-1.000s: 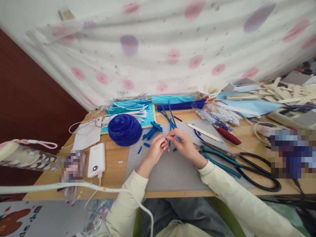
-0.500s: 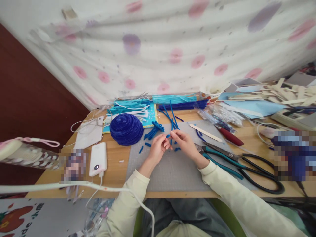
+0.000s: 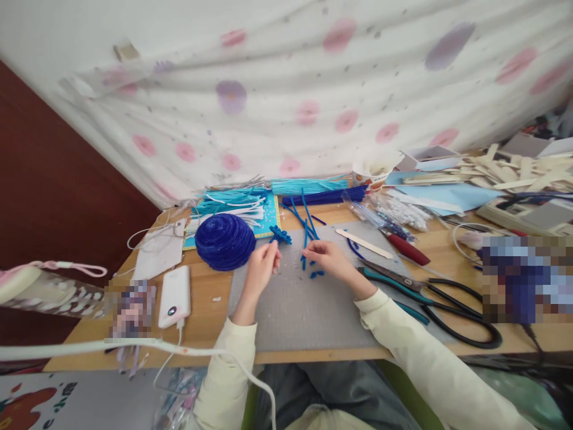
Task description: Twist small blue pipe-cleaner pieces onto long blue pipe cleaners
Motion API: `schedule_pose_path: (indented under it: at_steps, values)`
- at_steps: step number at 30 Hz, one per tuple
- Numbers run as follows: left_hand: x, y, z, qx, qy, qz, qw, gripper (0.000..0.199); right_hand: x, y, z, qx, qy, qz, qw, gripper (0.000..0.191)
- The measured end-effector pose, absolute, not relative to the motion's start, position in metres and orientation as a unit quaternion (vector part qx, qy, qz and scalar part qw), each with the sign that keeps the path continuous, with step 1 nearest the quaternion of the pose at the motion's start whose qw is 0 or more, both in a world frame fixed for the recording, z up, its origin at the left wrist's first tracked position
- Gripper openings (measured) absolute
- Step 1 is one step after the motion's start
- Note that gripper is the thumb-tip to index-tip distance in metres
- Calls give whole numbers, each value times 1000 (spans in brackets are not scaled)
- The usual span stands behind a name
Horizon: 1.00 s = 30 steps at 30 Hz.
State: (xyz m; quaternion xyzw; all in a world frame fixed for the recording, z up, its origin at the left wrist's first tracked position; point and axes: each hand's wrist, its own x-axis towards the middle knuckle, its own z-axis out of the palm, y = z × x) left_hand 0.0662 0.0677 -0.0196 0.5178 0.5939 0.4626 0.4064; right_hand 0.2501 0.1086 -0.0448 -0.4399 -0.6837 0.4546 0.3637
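Note:
My left hand (image 3: 263,266) is closed in a pinch over the left part of the grey cutting mat (image 3: 290,322); anything in its fingers is hidden. Just beyond its fingertips is a bundle of looped blue pipe cleaners (image 3: 280,235); I cannot tell whether they touch. My right hand (image 3: 330,260) pinches a straight blue pipe cleaner (image 3: 305,235) near its lower end. Short blue cut pieces (image 3: 317,274) lie below the right fingertips. Behind that hand, longer blue pipe cleaners (image 3: 293,209) cross each other. Left of my left hand sits a dark blue coiled dome (image 3: 225,242).
Large black-handled scissors (image 3: 452,304) and teal-handled pliers (image 3: 389,279) lie at the right. A wooden stick (image 3: 364,243) and a red-handled tool (image 3: 408,249) are behind them. A white power bank (image 3: 174,297) stands left, its cable crossing the table edge. Pipe cleaner bunches (image 3: 308,186) line the back.
My hands have moved apart: the left went left toward the bundle, the right to the straight pipe cleaner. The small blue piece between them no longer shows. The view has shifted slightly.

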Motion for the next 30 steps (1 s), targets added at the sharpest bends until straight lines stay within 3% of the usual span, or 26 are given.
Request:
schedule_pose_path:
  at_steps: [4, 7, 14, 18, 21, 23, 25, 30]
  values:
    - [22, 55, -19, 567, 733, 346, 143, 20, 261, 111, -42, -479, -721, 421, 272, 25]
    - [4, 43, -30, 575, 776, 236, 103, 11, 261, 109, -41, -485, -738, 400, 244, 20]
    - [4, 37, -49, 574, 803, 139, 81, 9, 263, 110, -38, -517, -740, 353, 247, 25]
    - [3, 35, -43, 575, 803, 139, 72, 12, 265, 112, -28, -538, -719, 303, 321, 36]
    - [11, 34, -25, 579, 772, 229, 127, 11, 264, 109, -21, -491, -709, 289, 415, 44]
    - [25, 38, -12, 628, 688, 315, 183, 12, 260, 106, -18, -441, -712, 328, 437, 49]
    - [43, 46, -3, 664, 613, 364, 227, 13, 257, 103, -19, -403, -710, 418, 398, 52]
    - [82, 75, -4, 757, 485, 342, 275, 13, 256, 105, -26, -342, -650, 594, 327, 51]
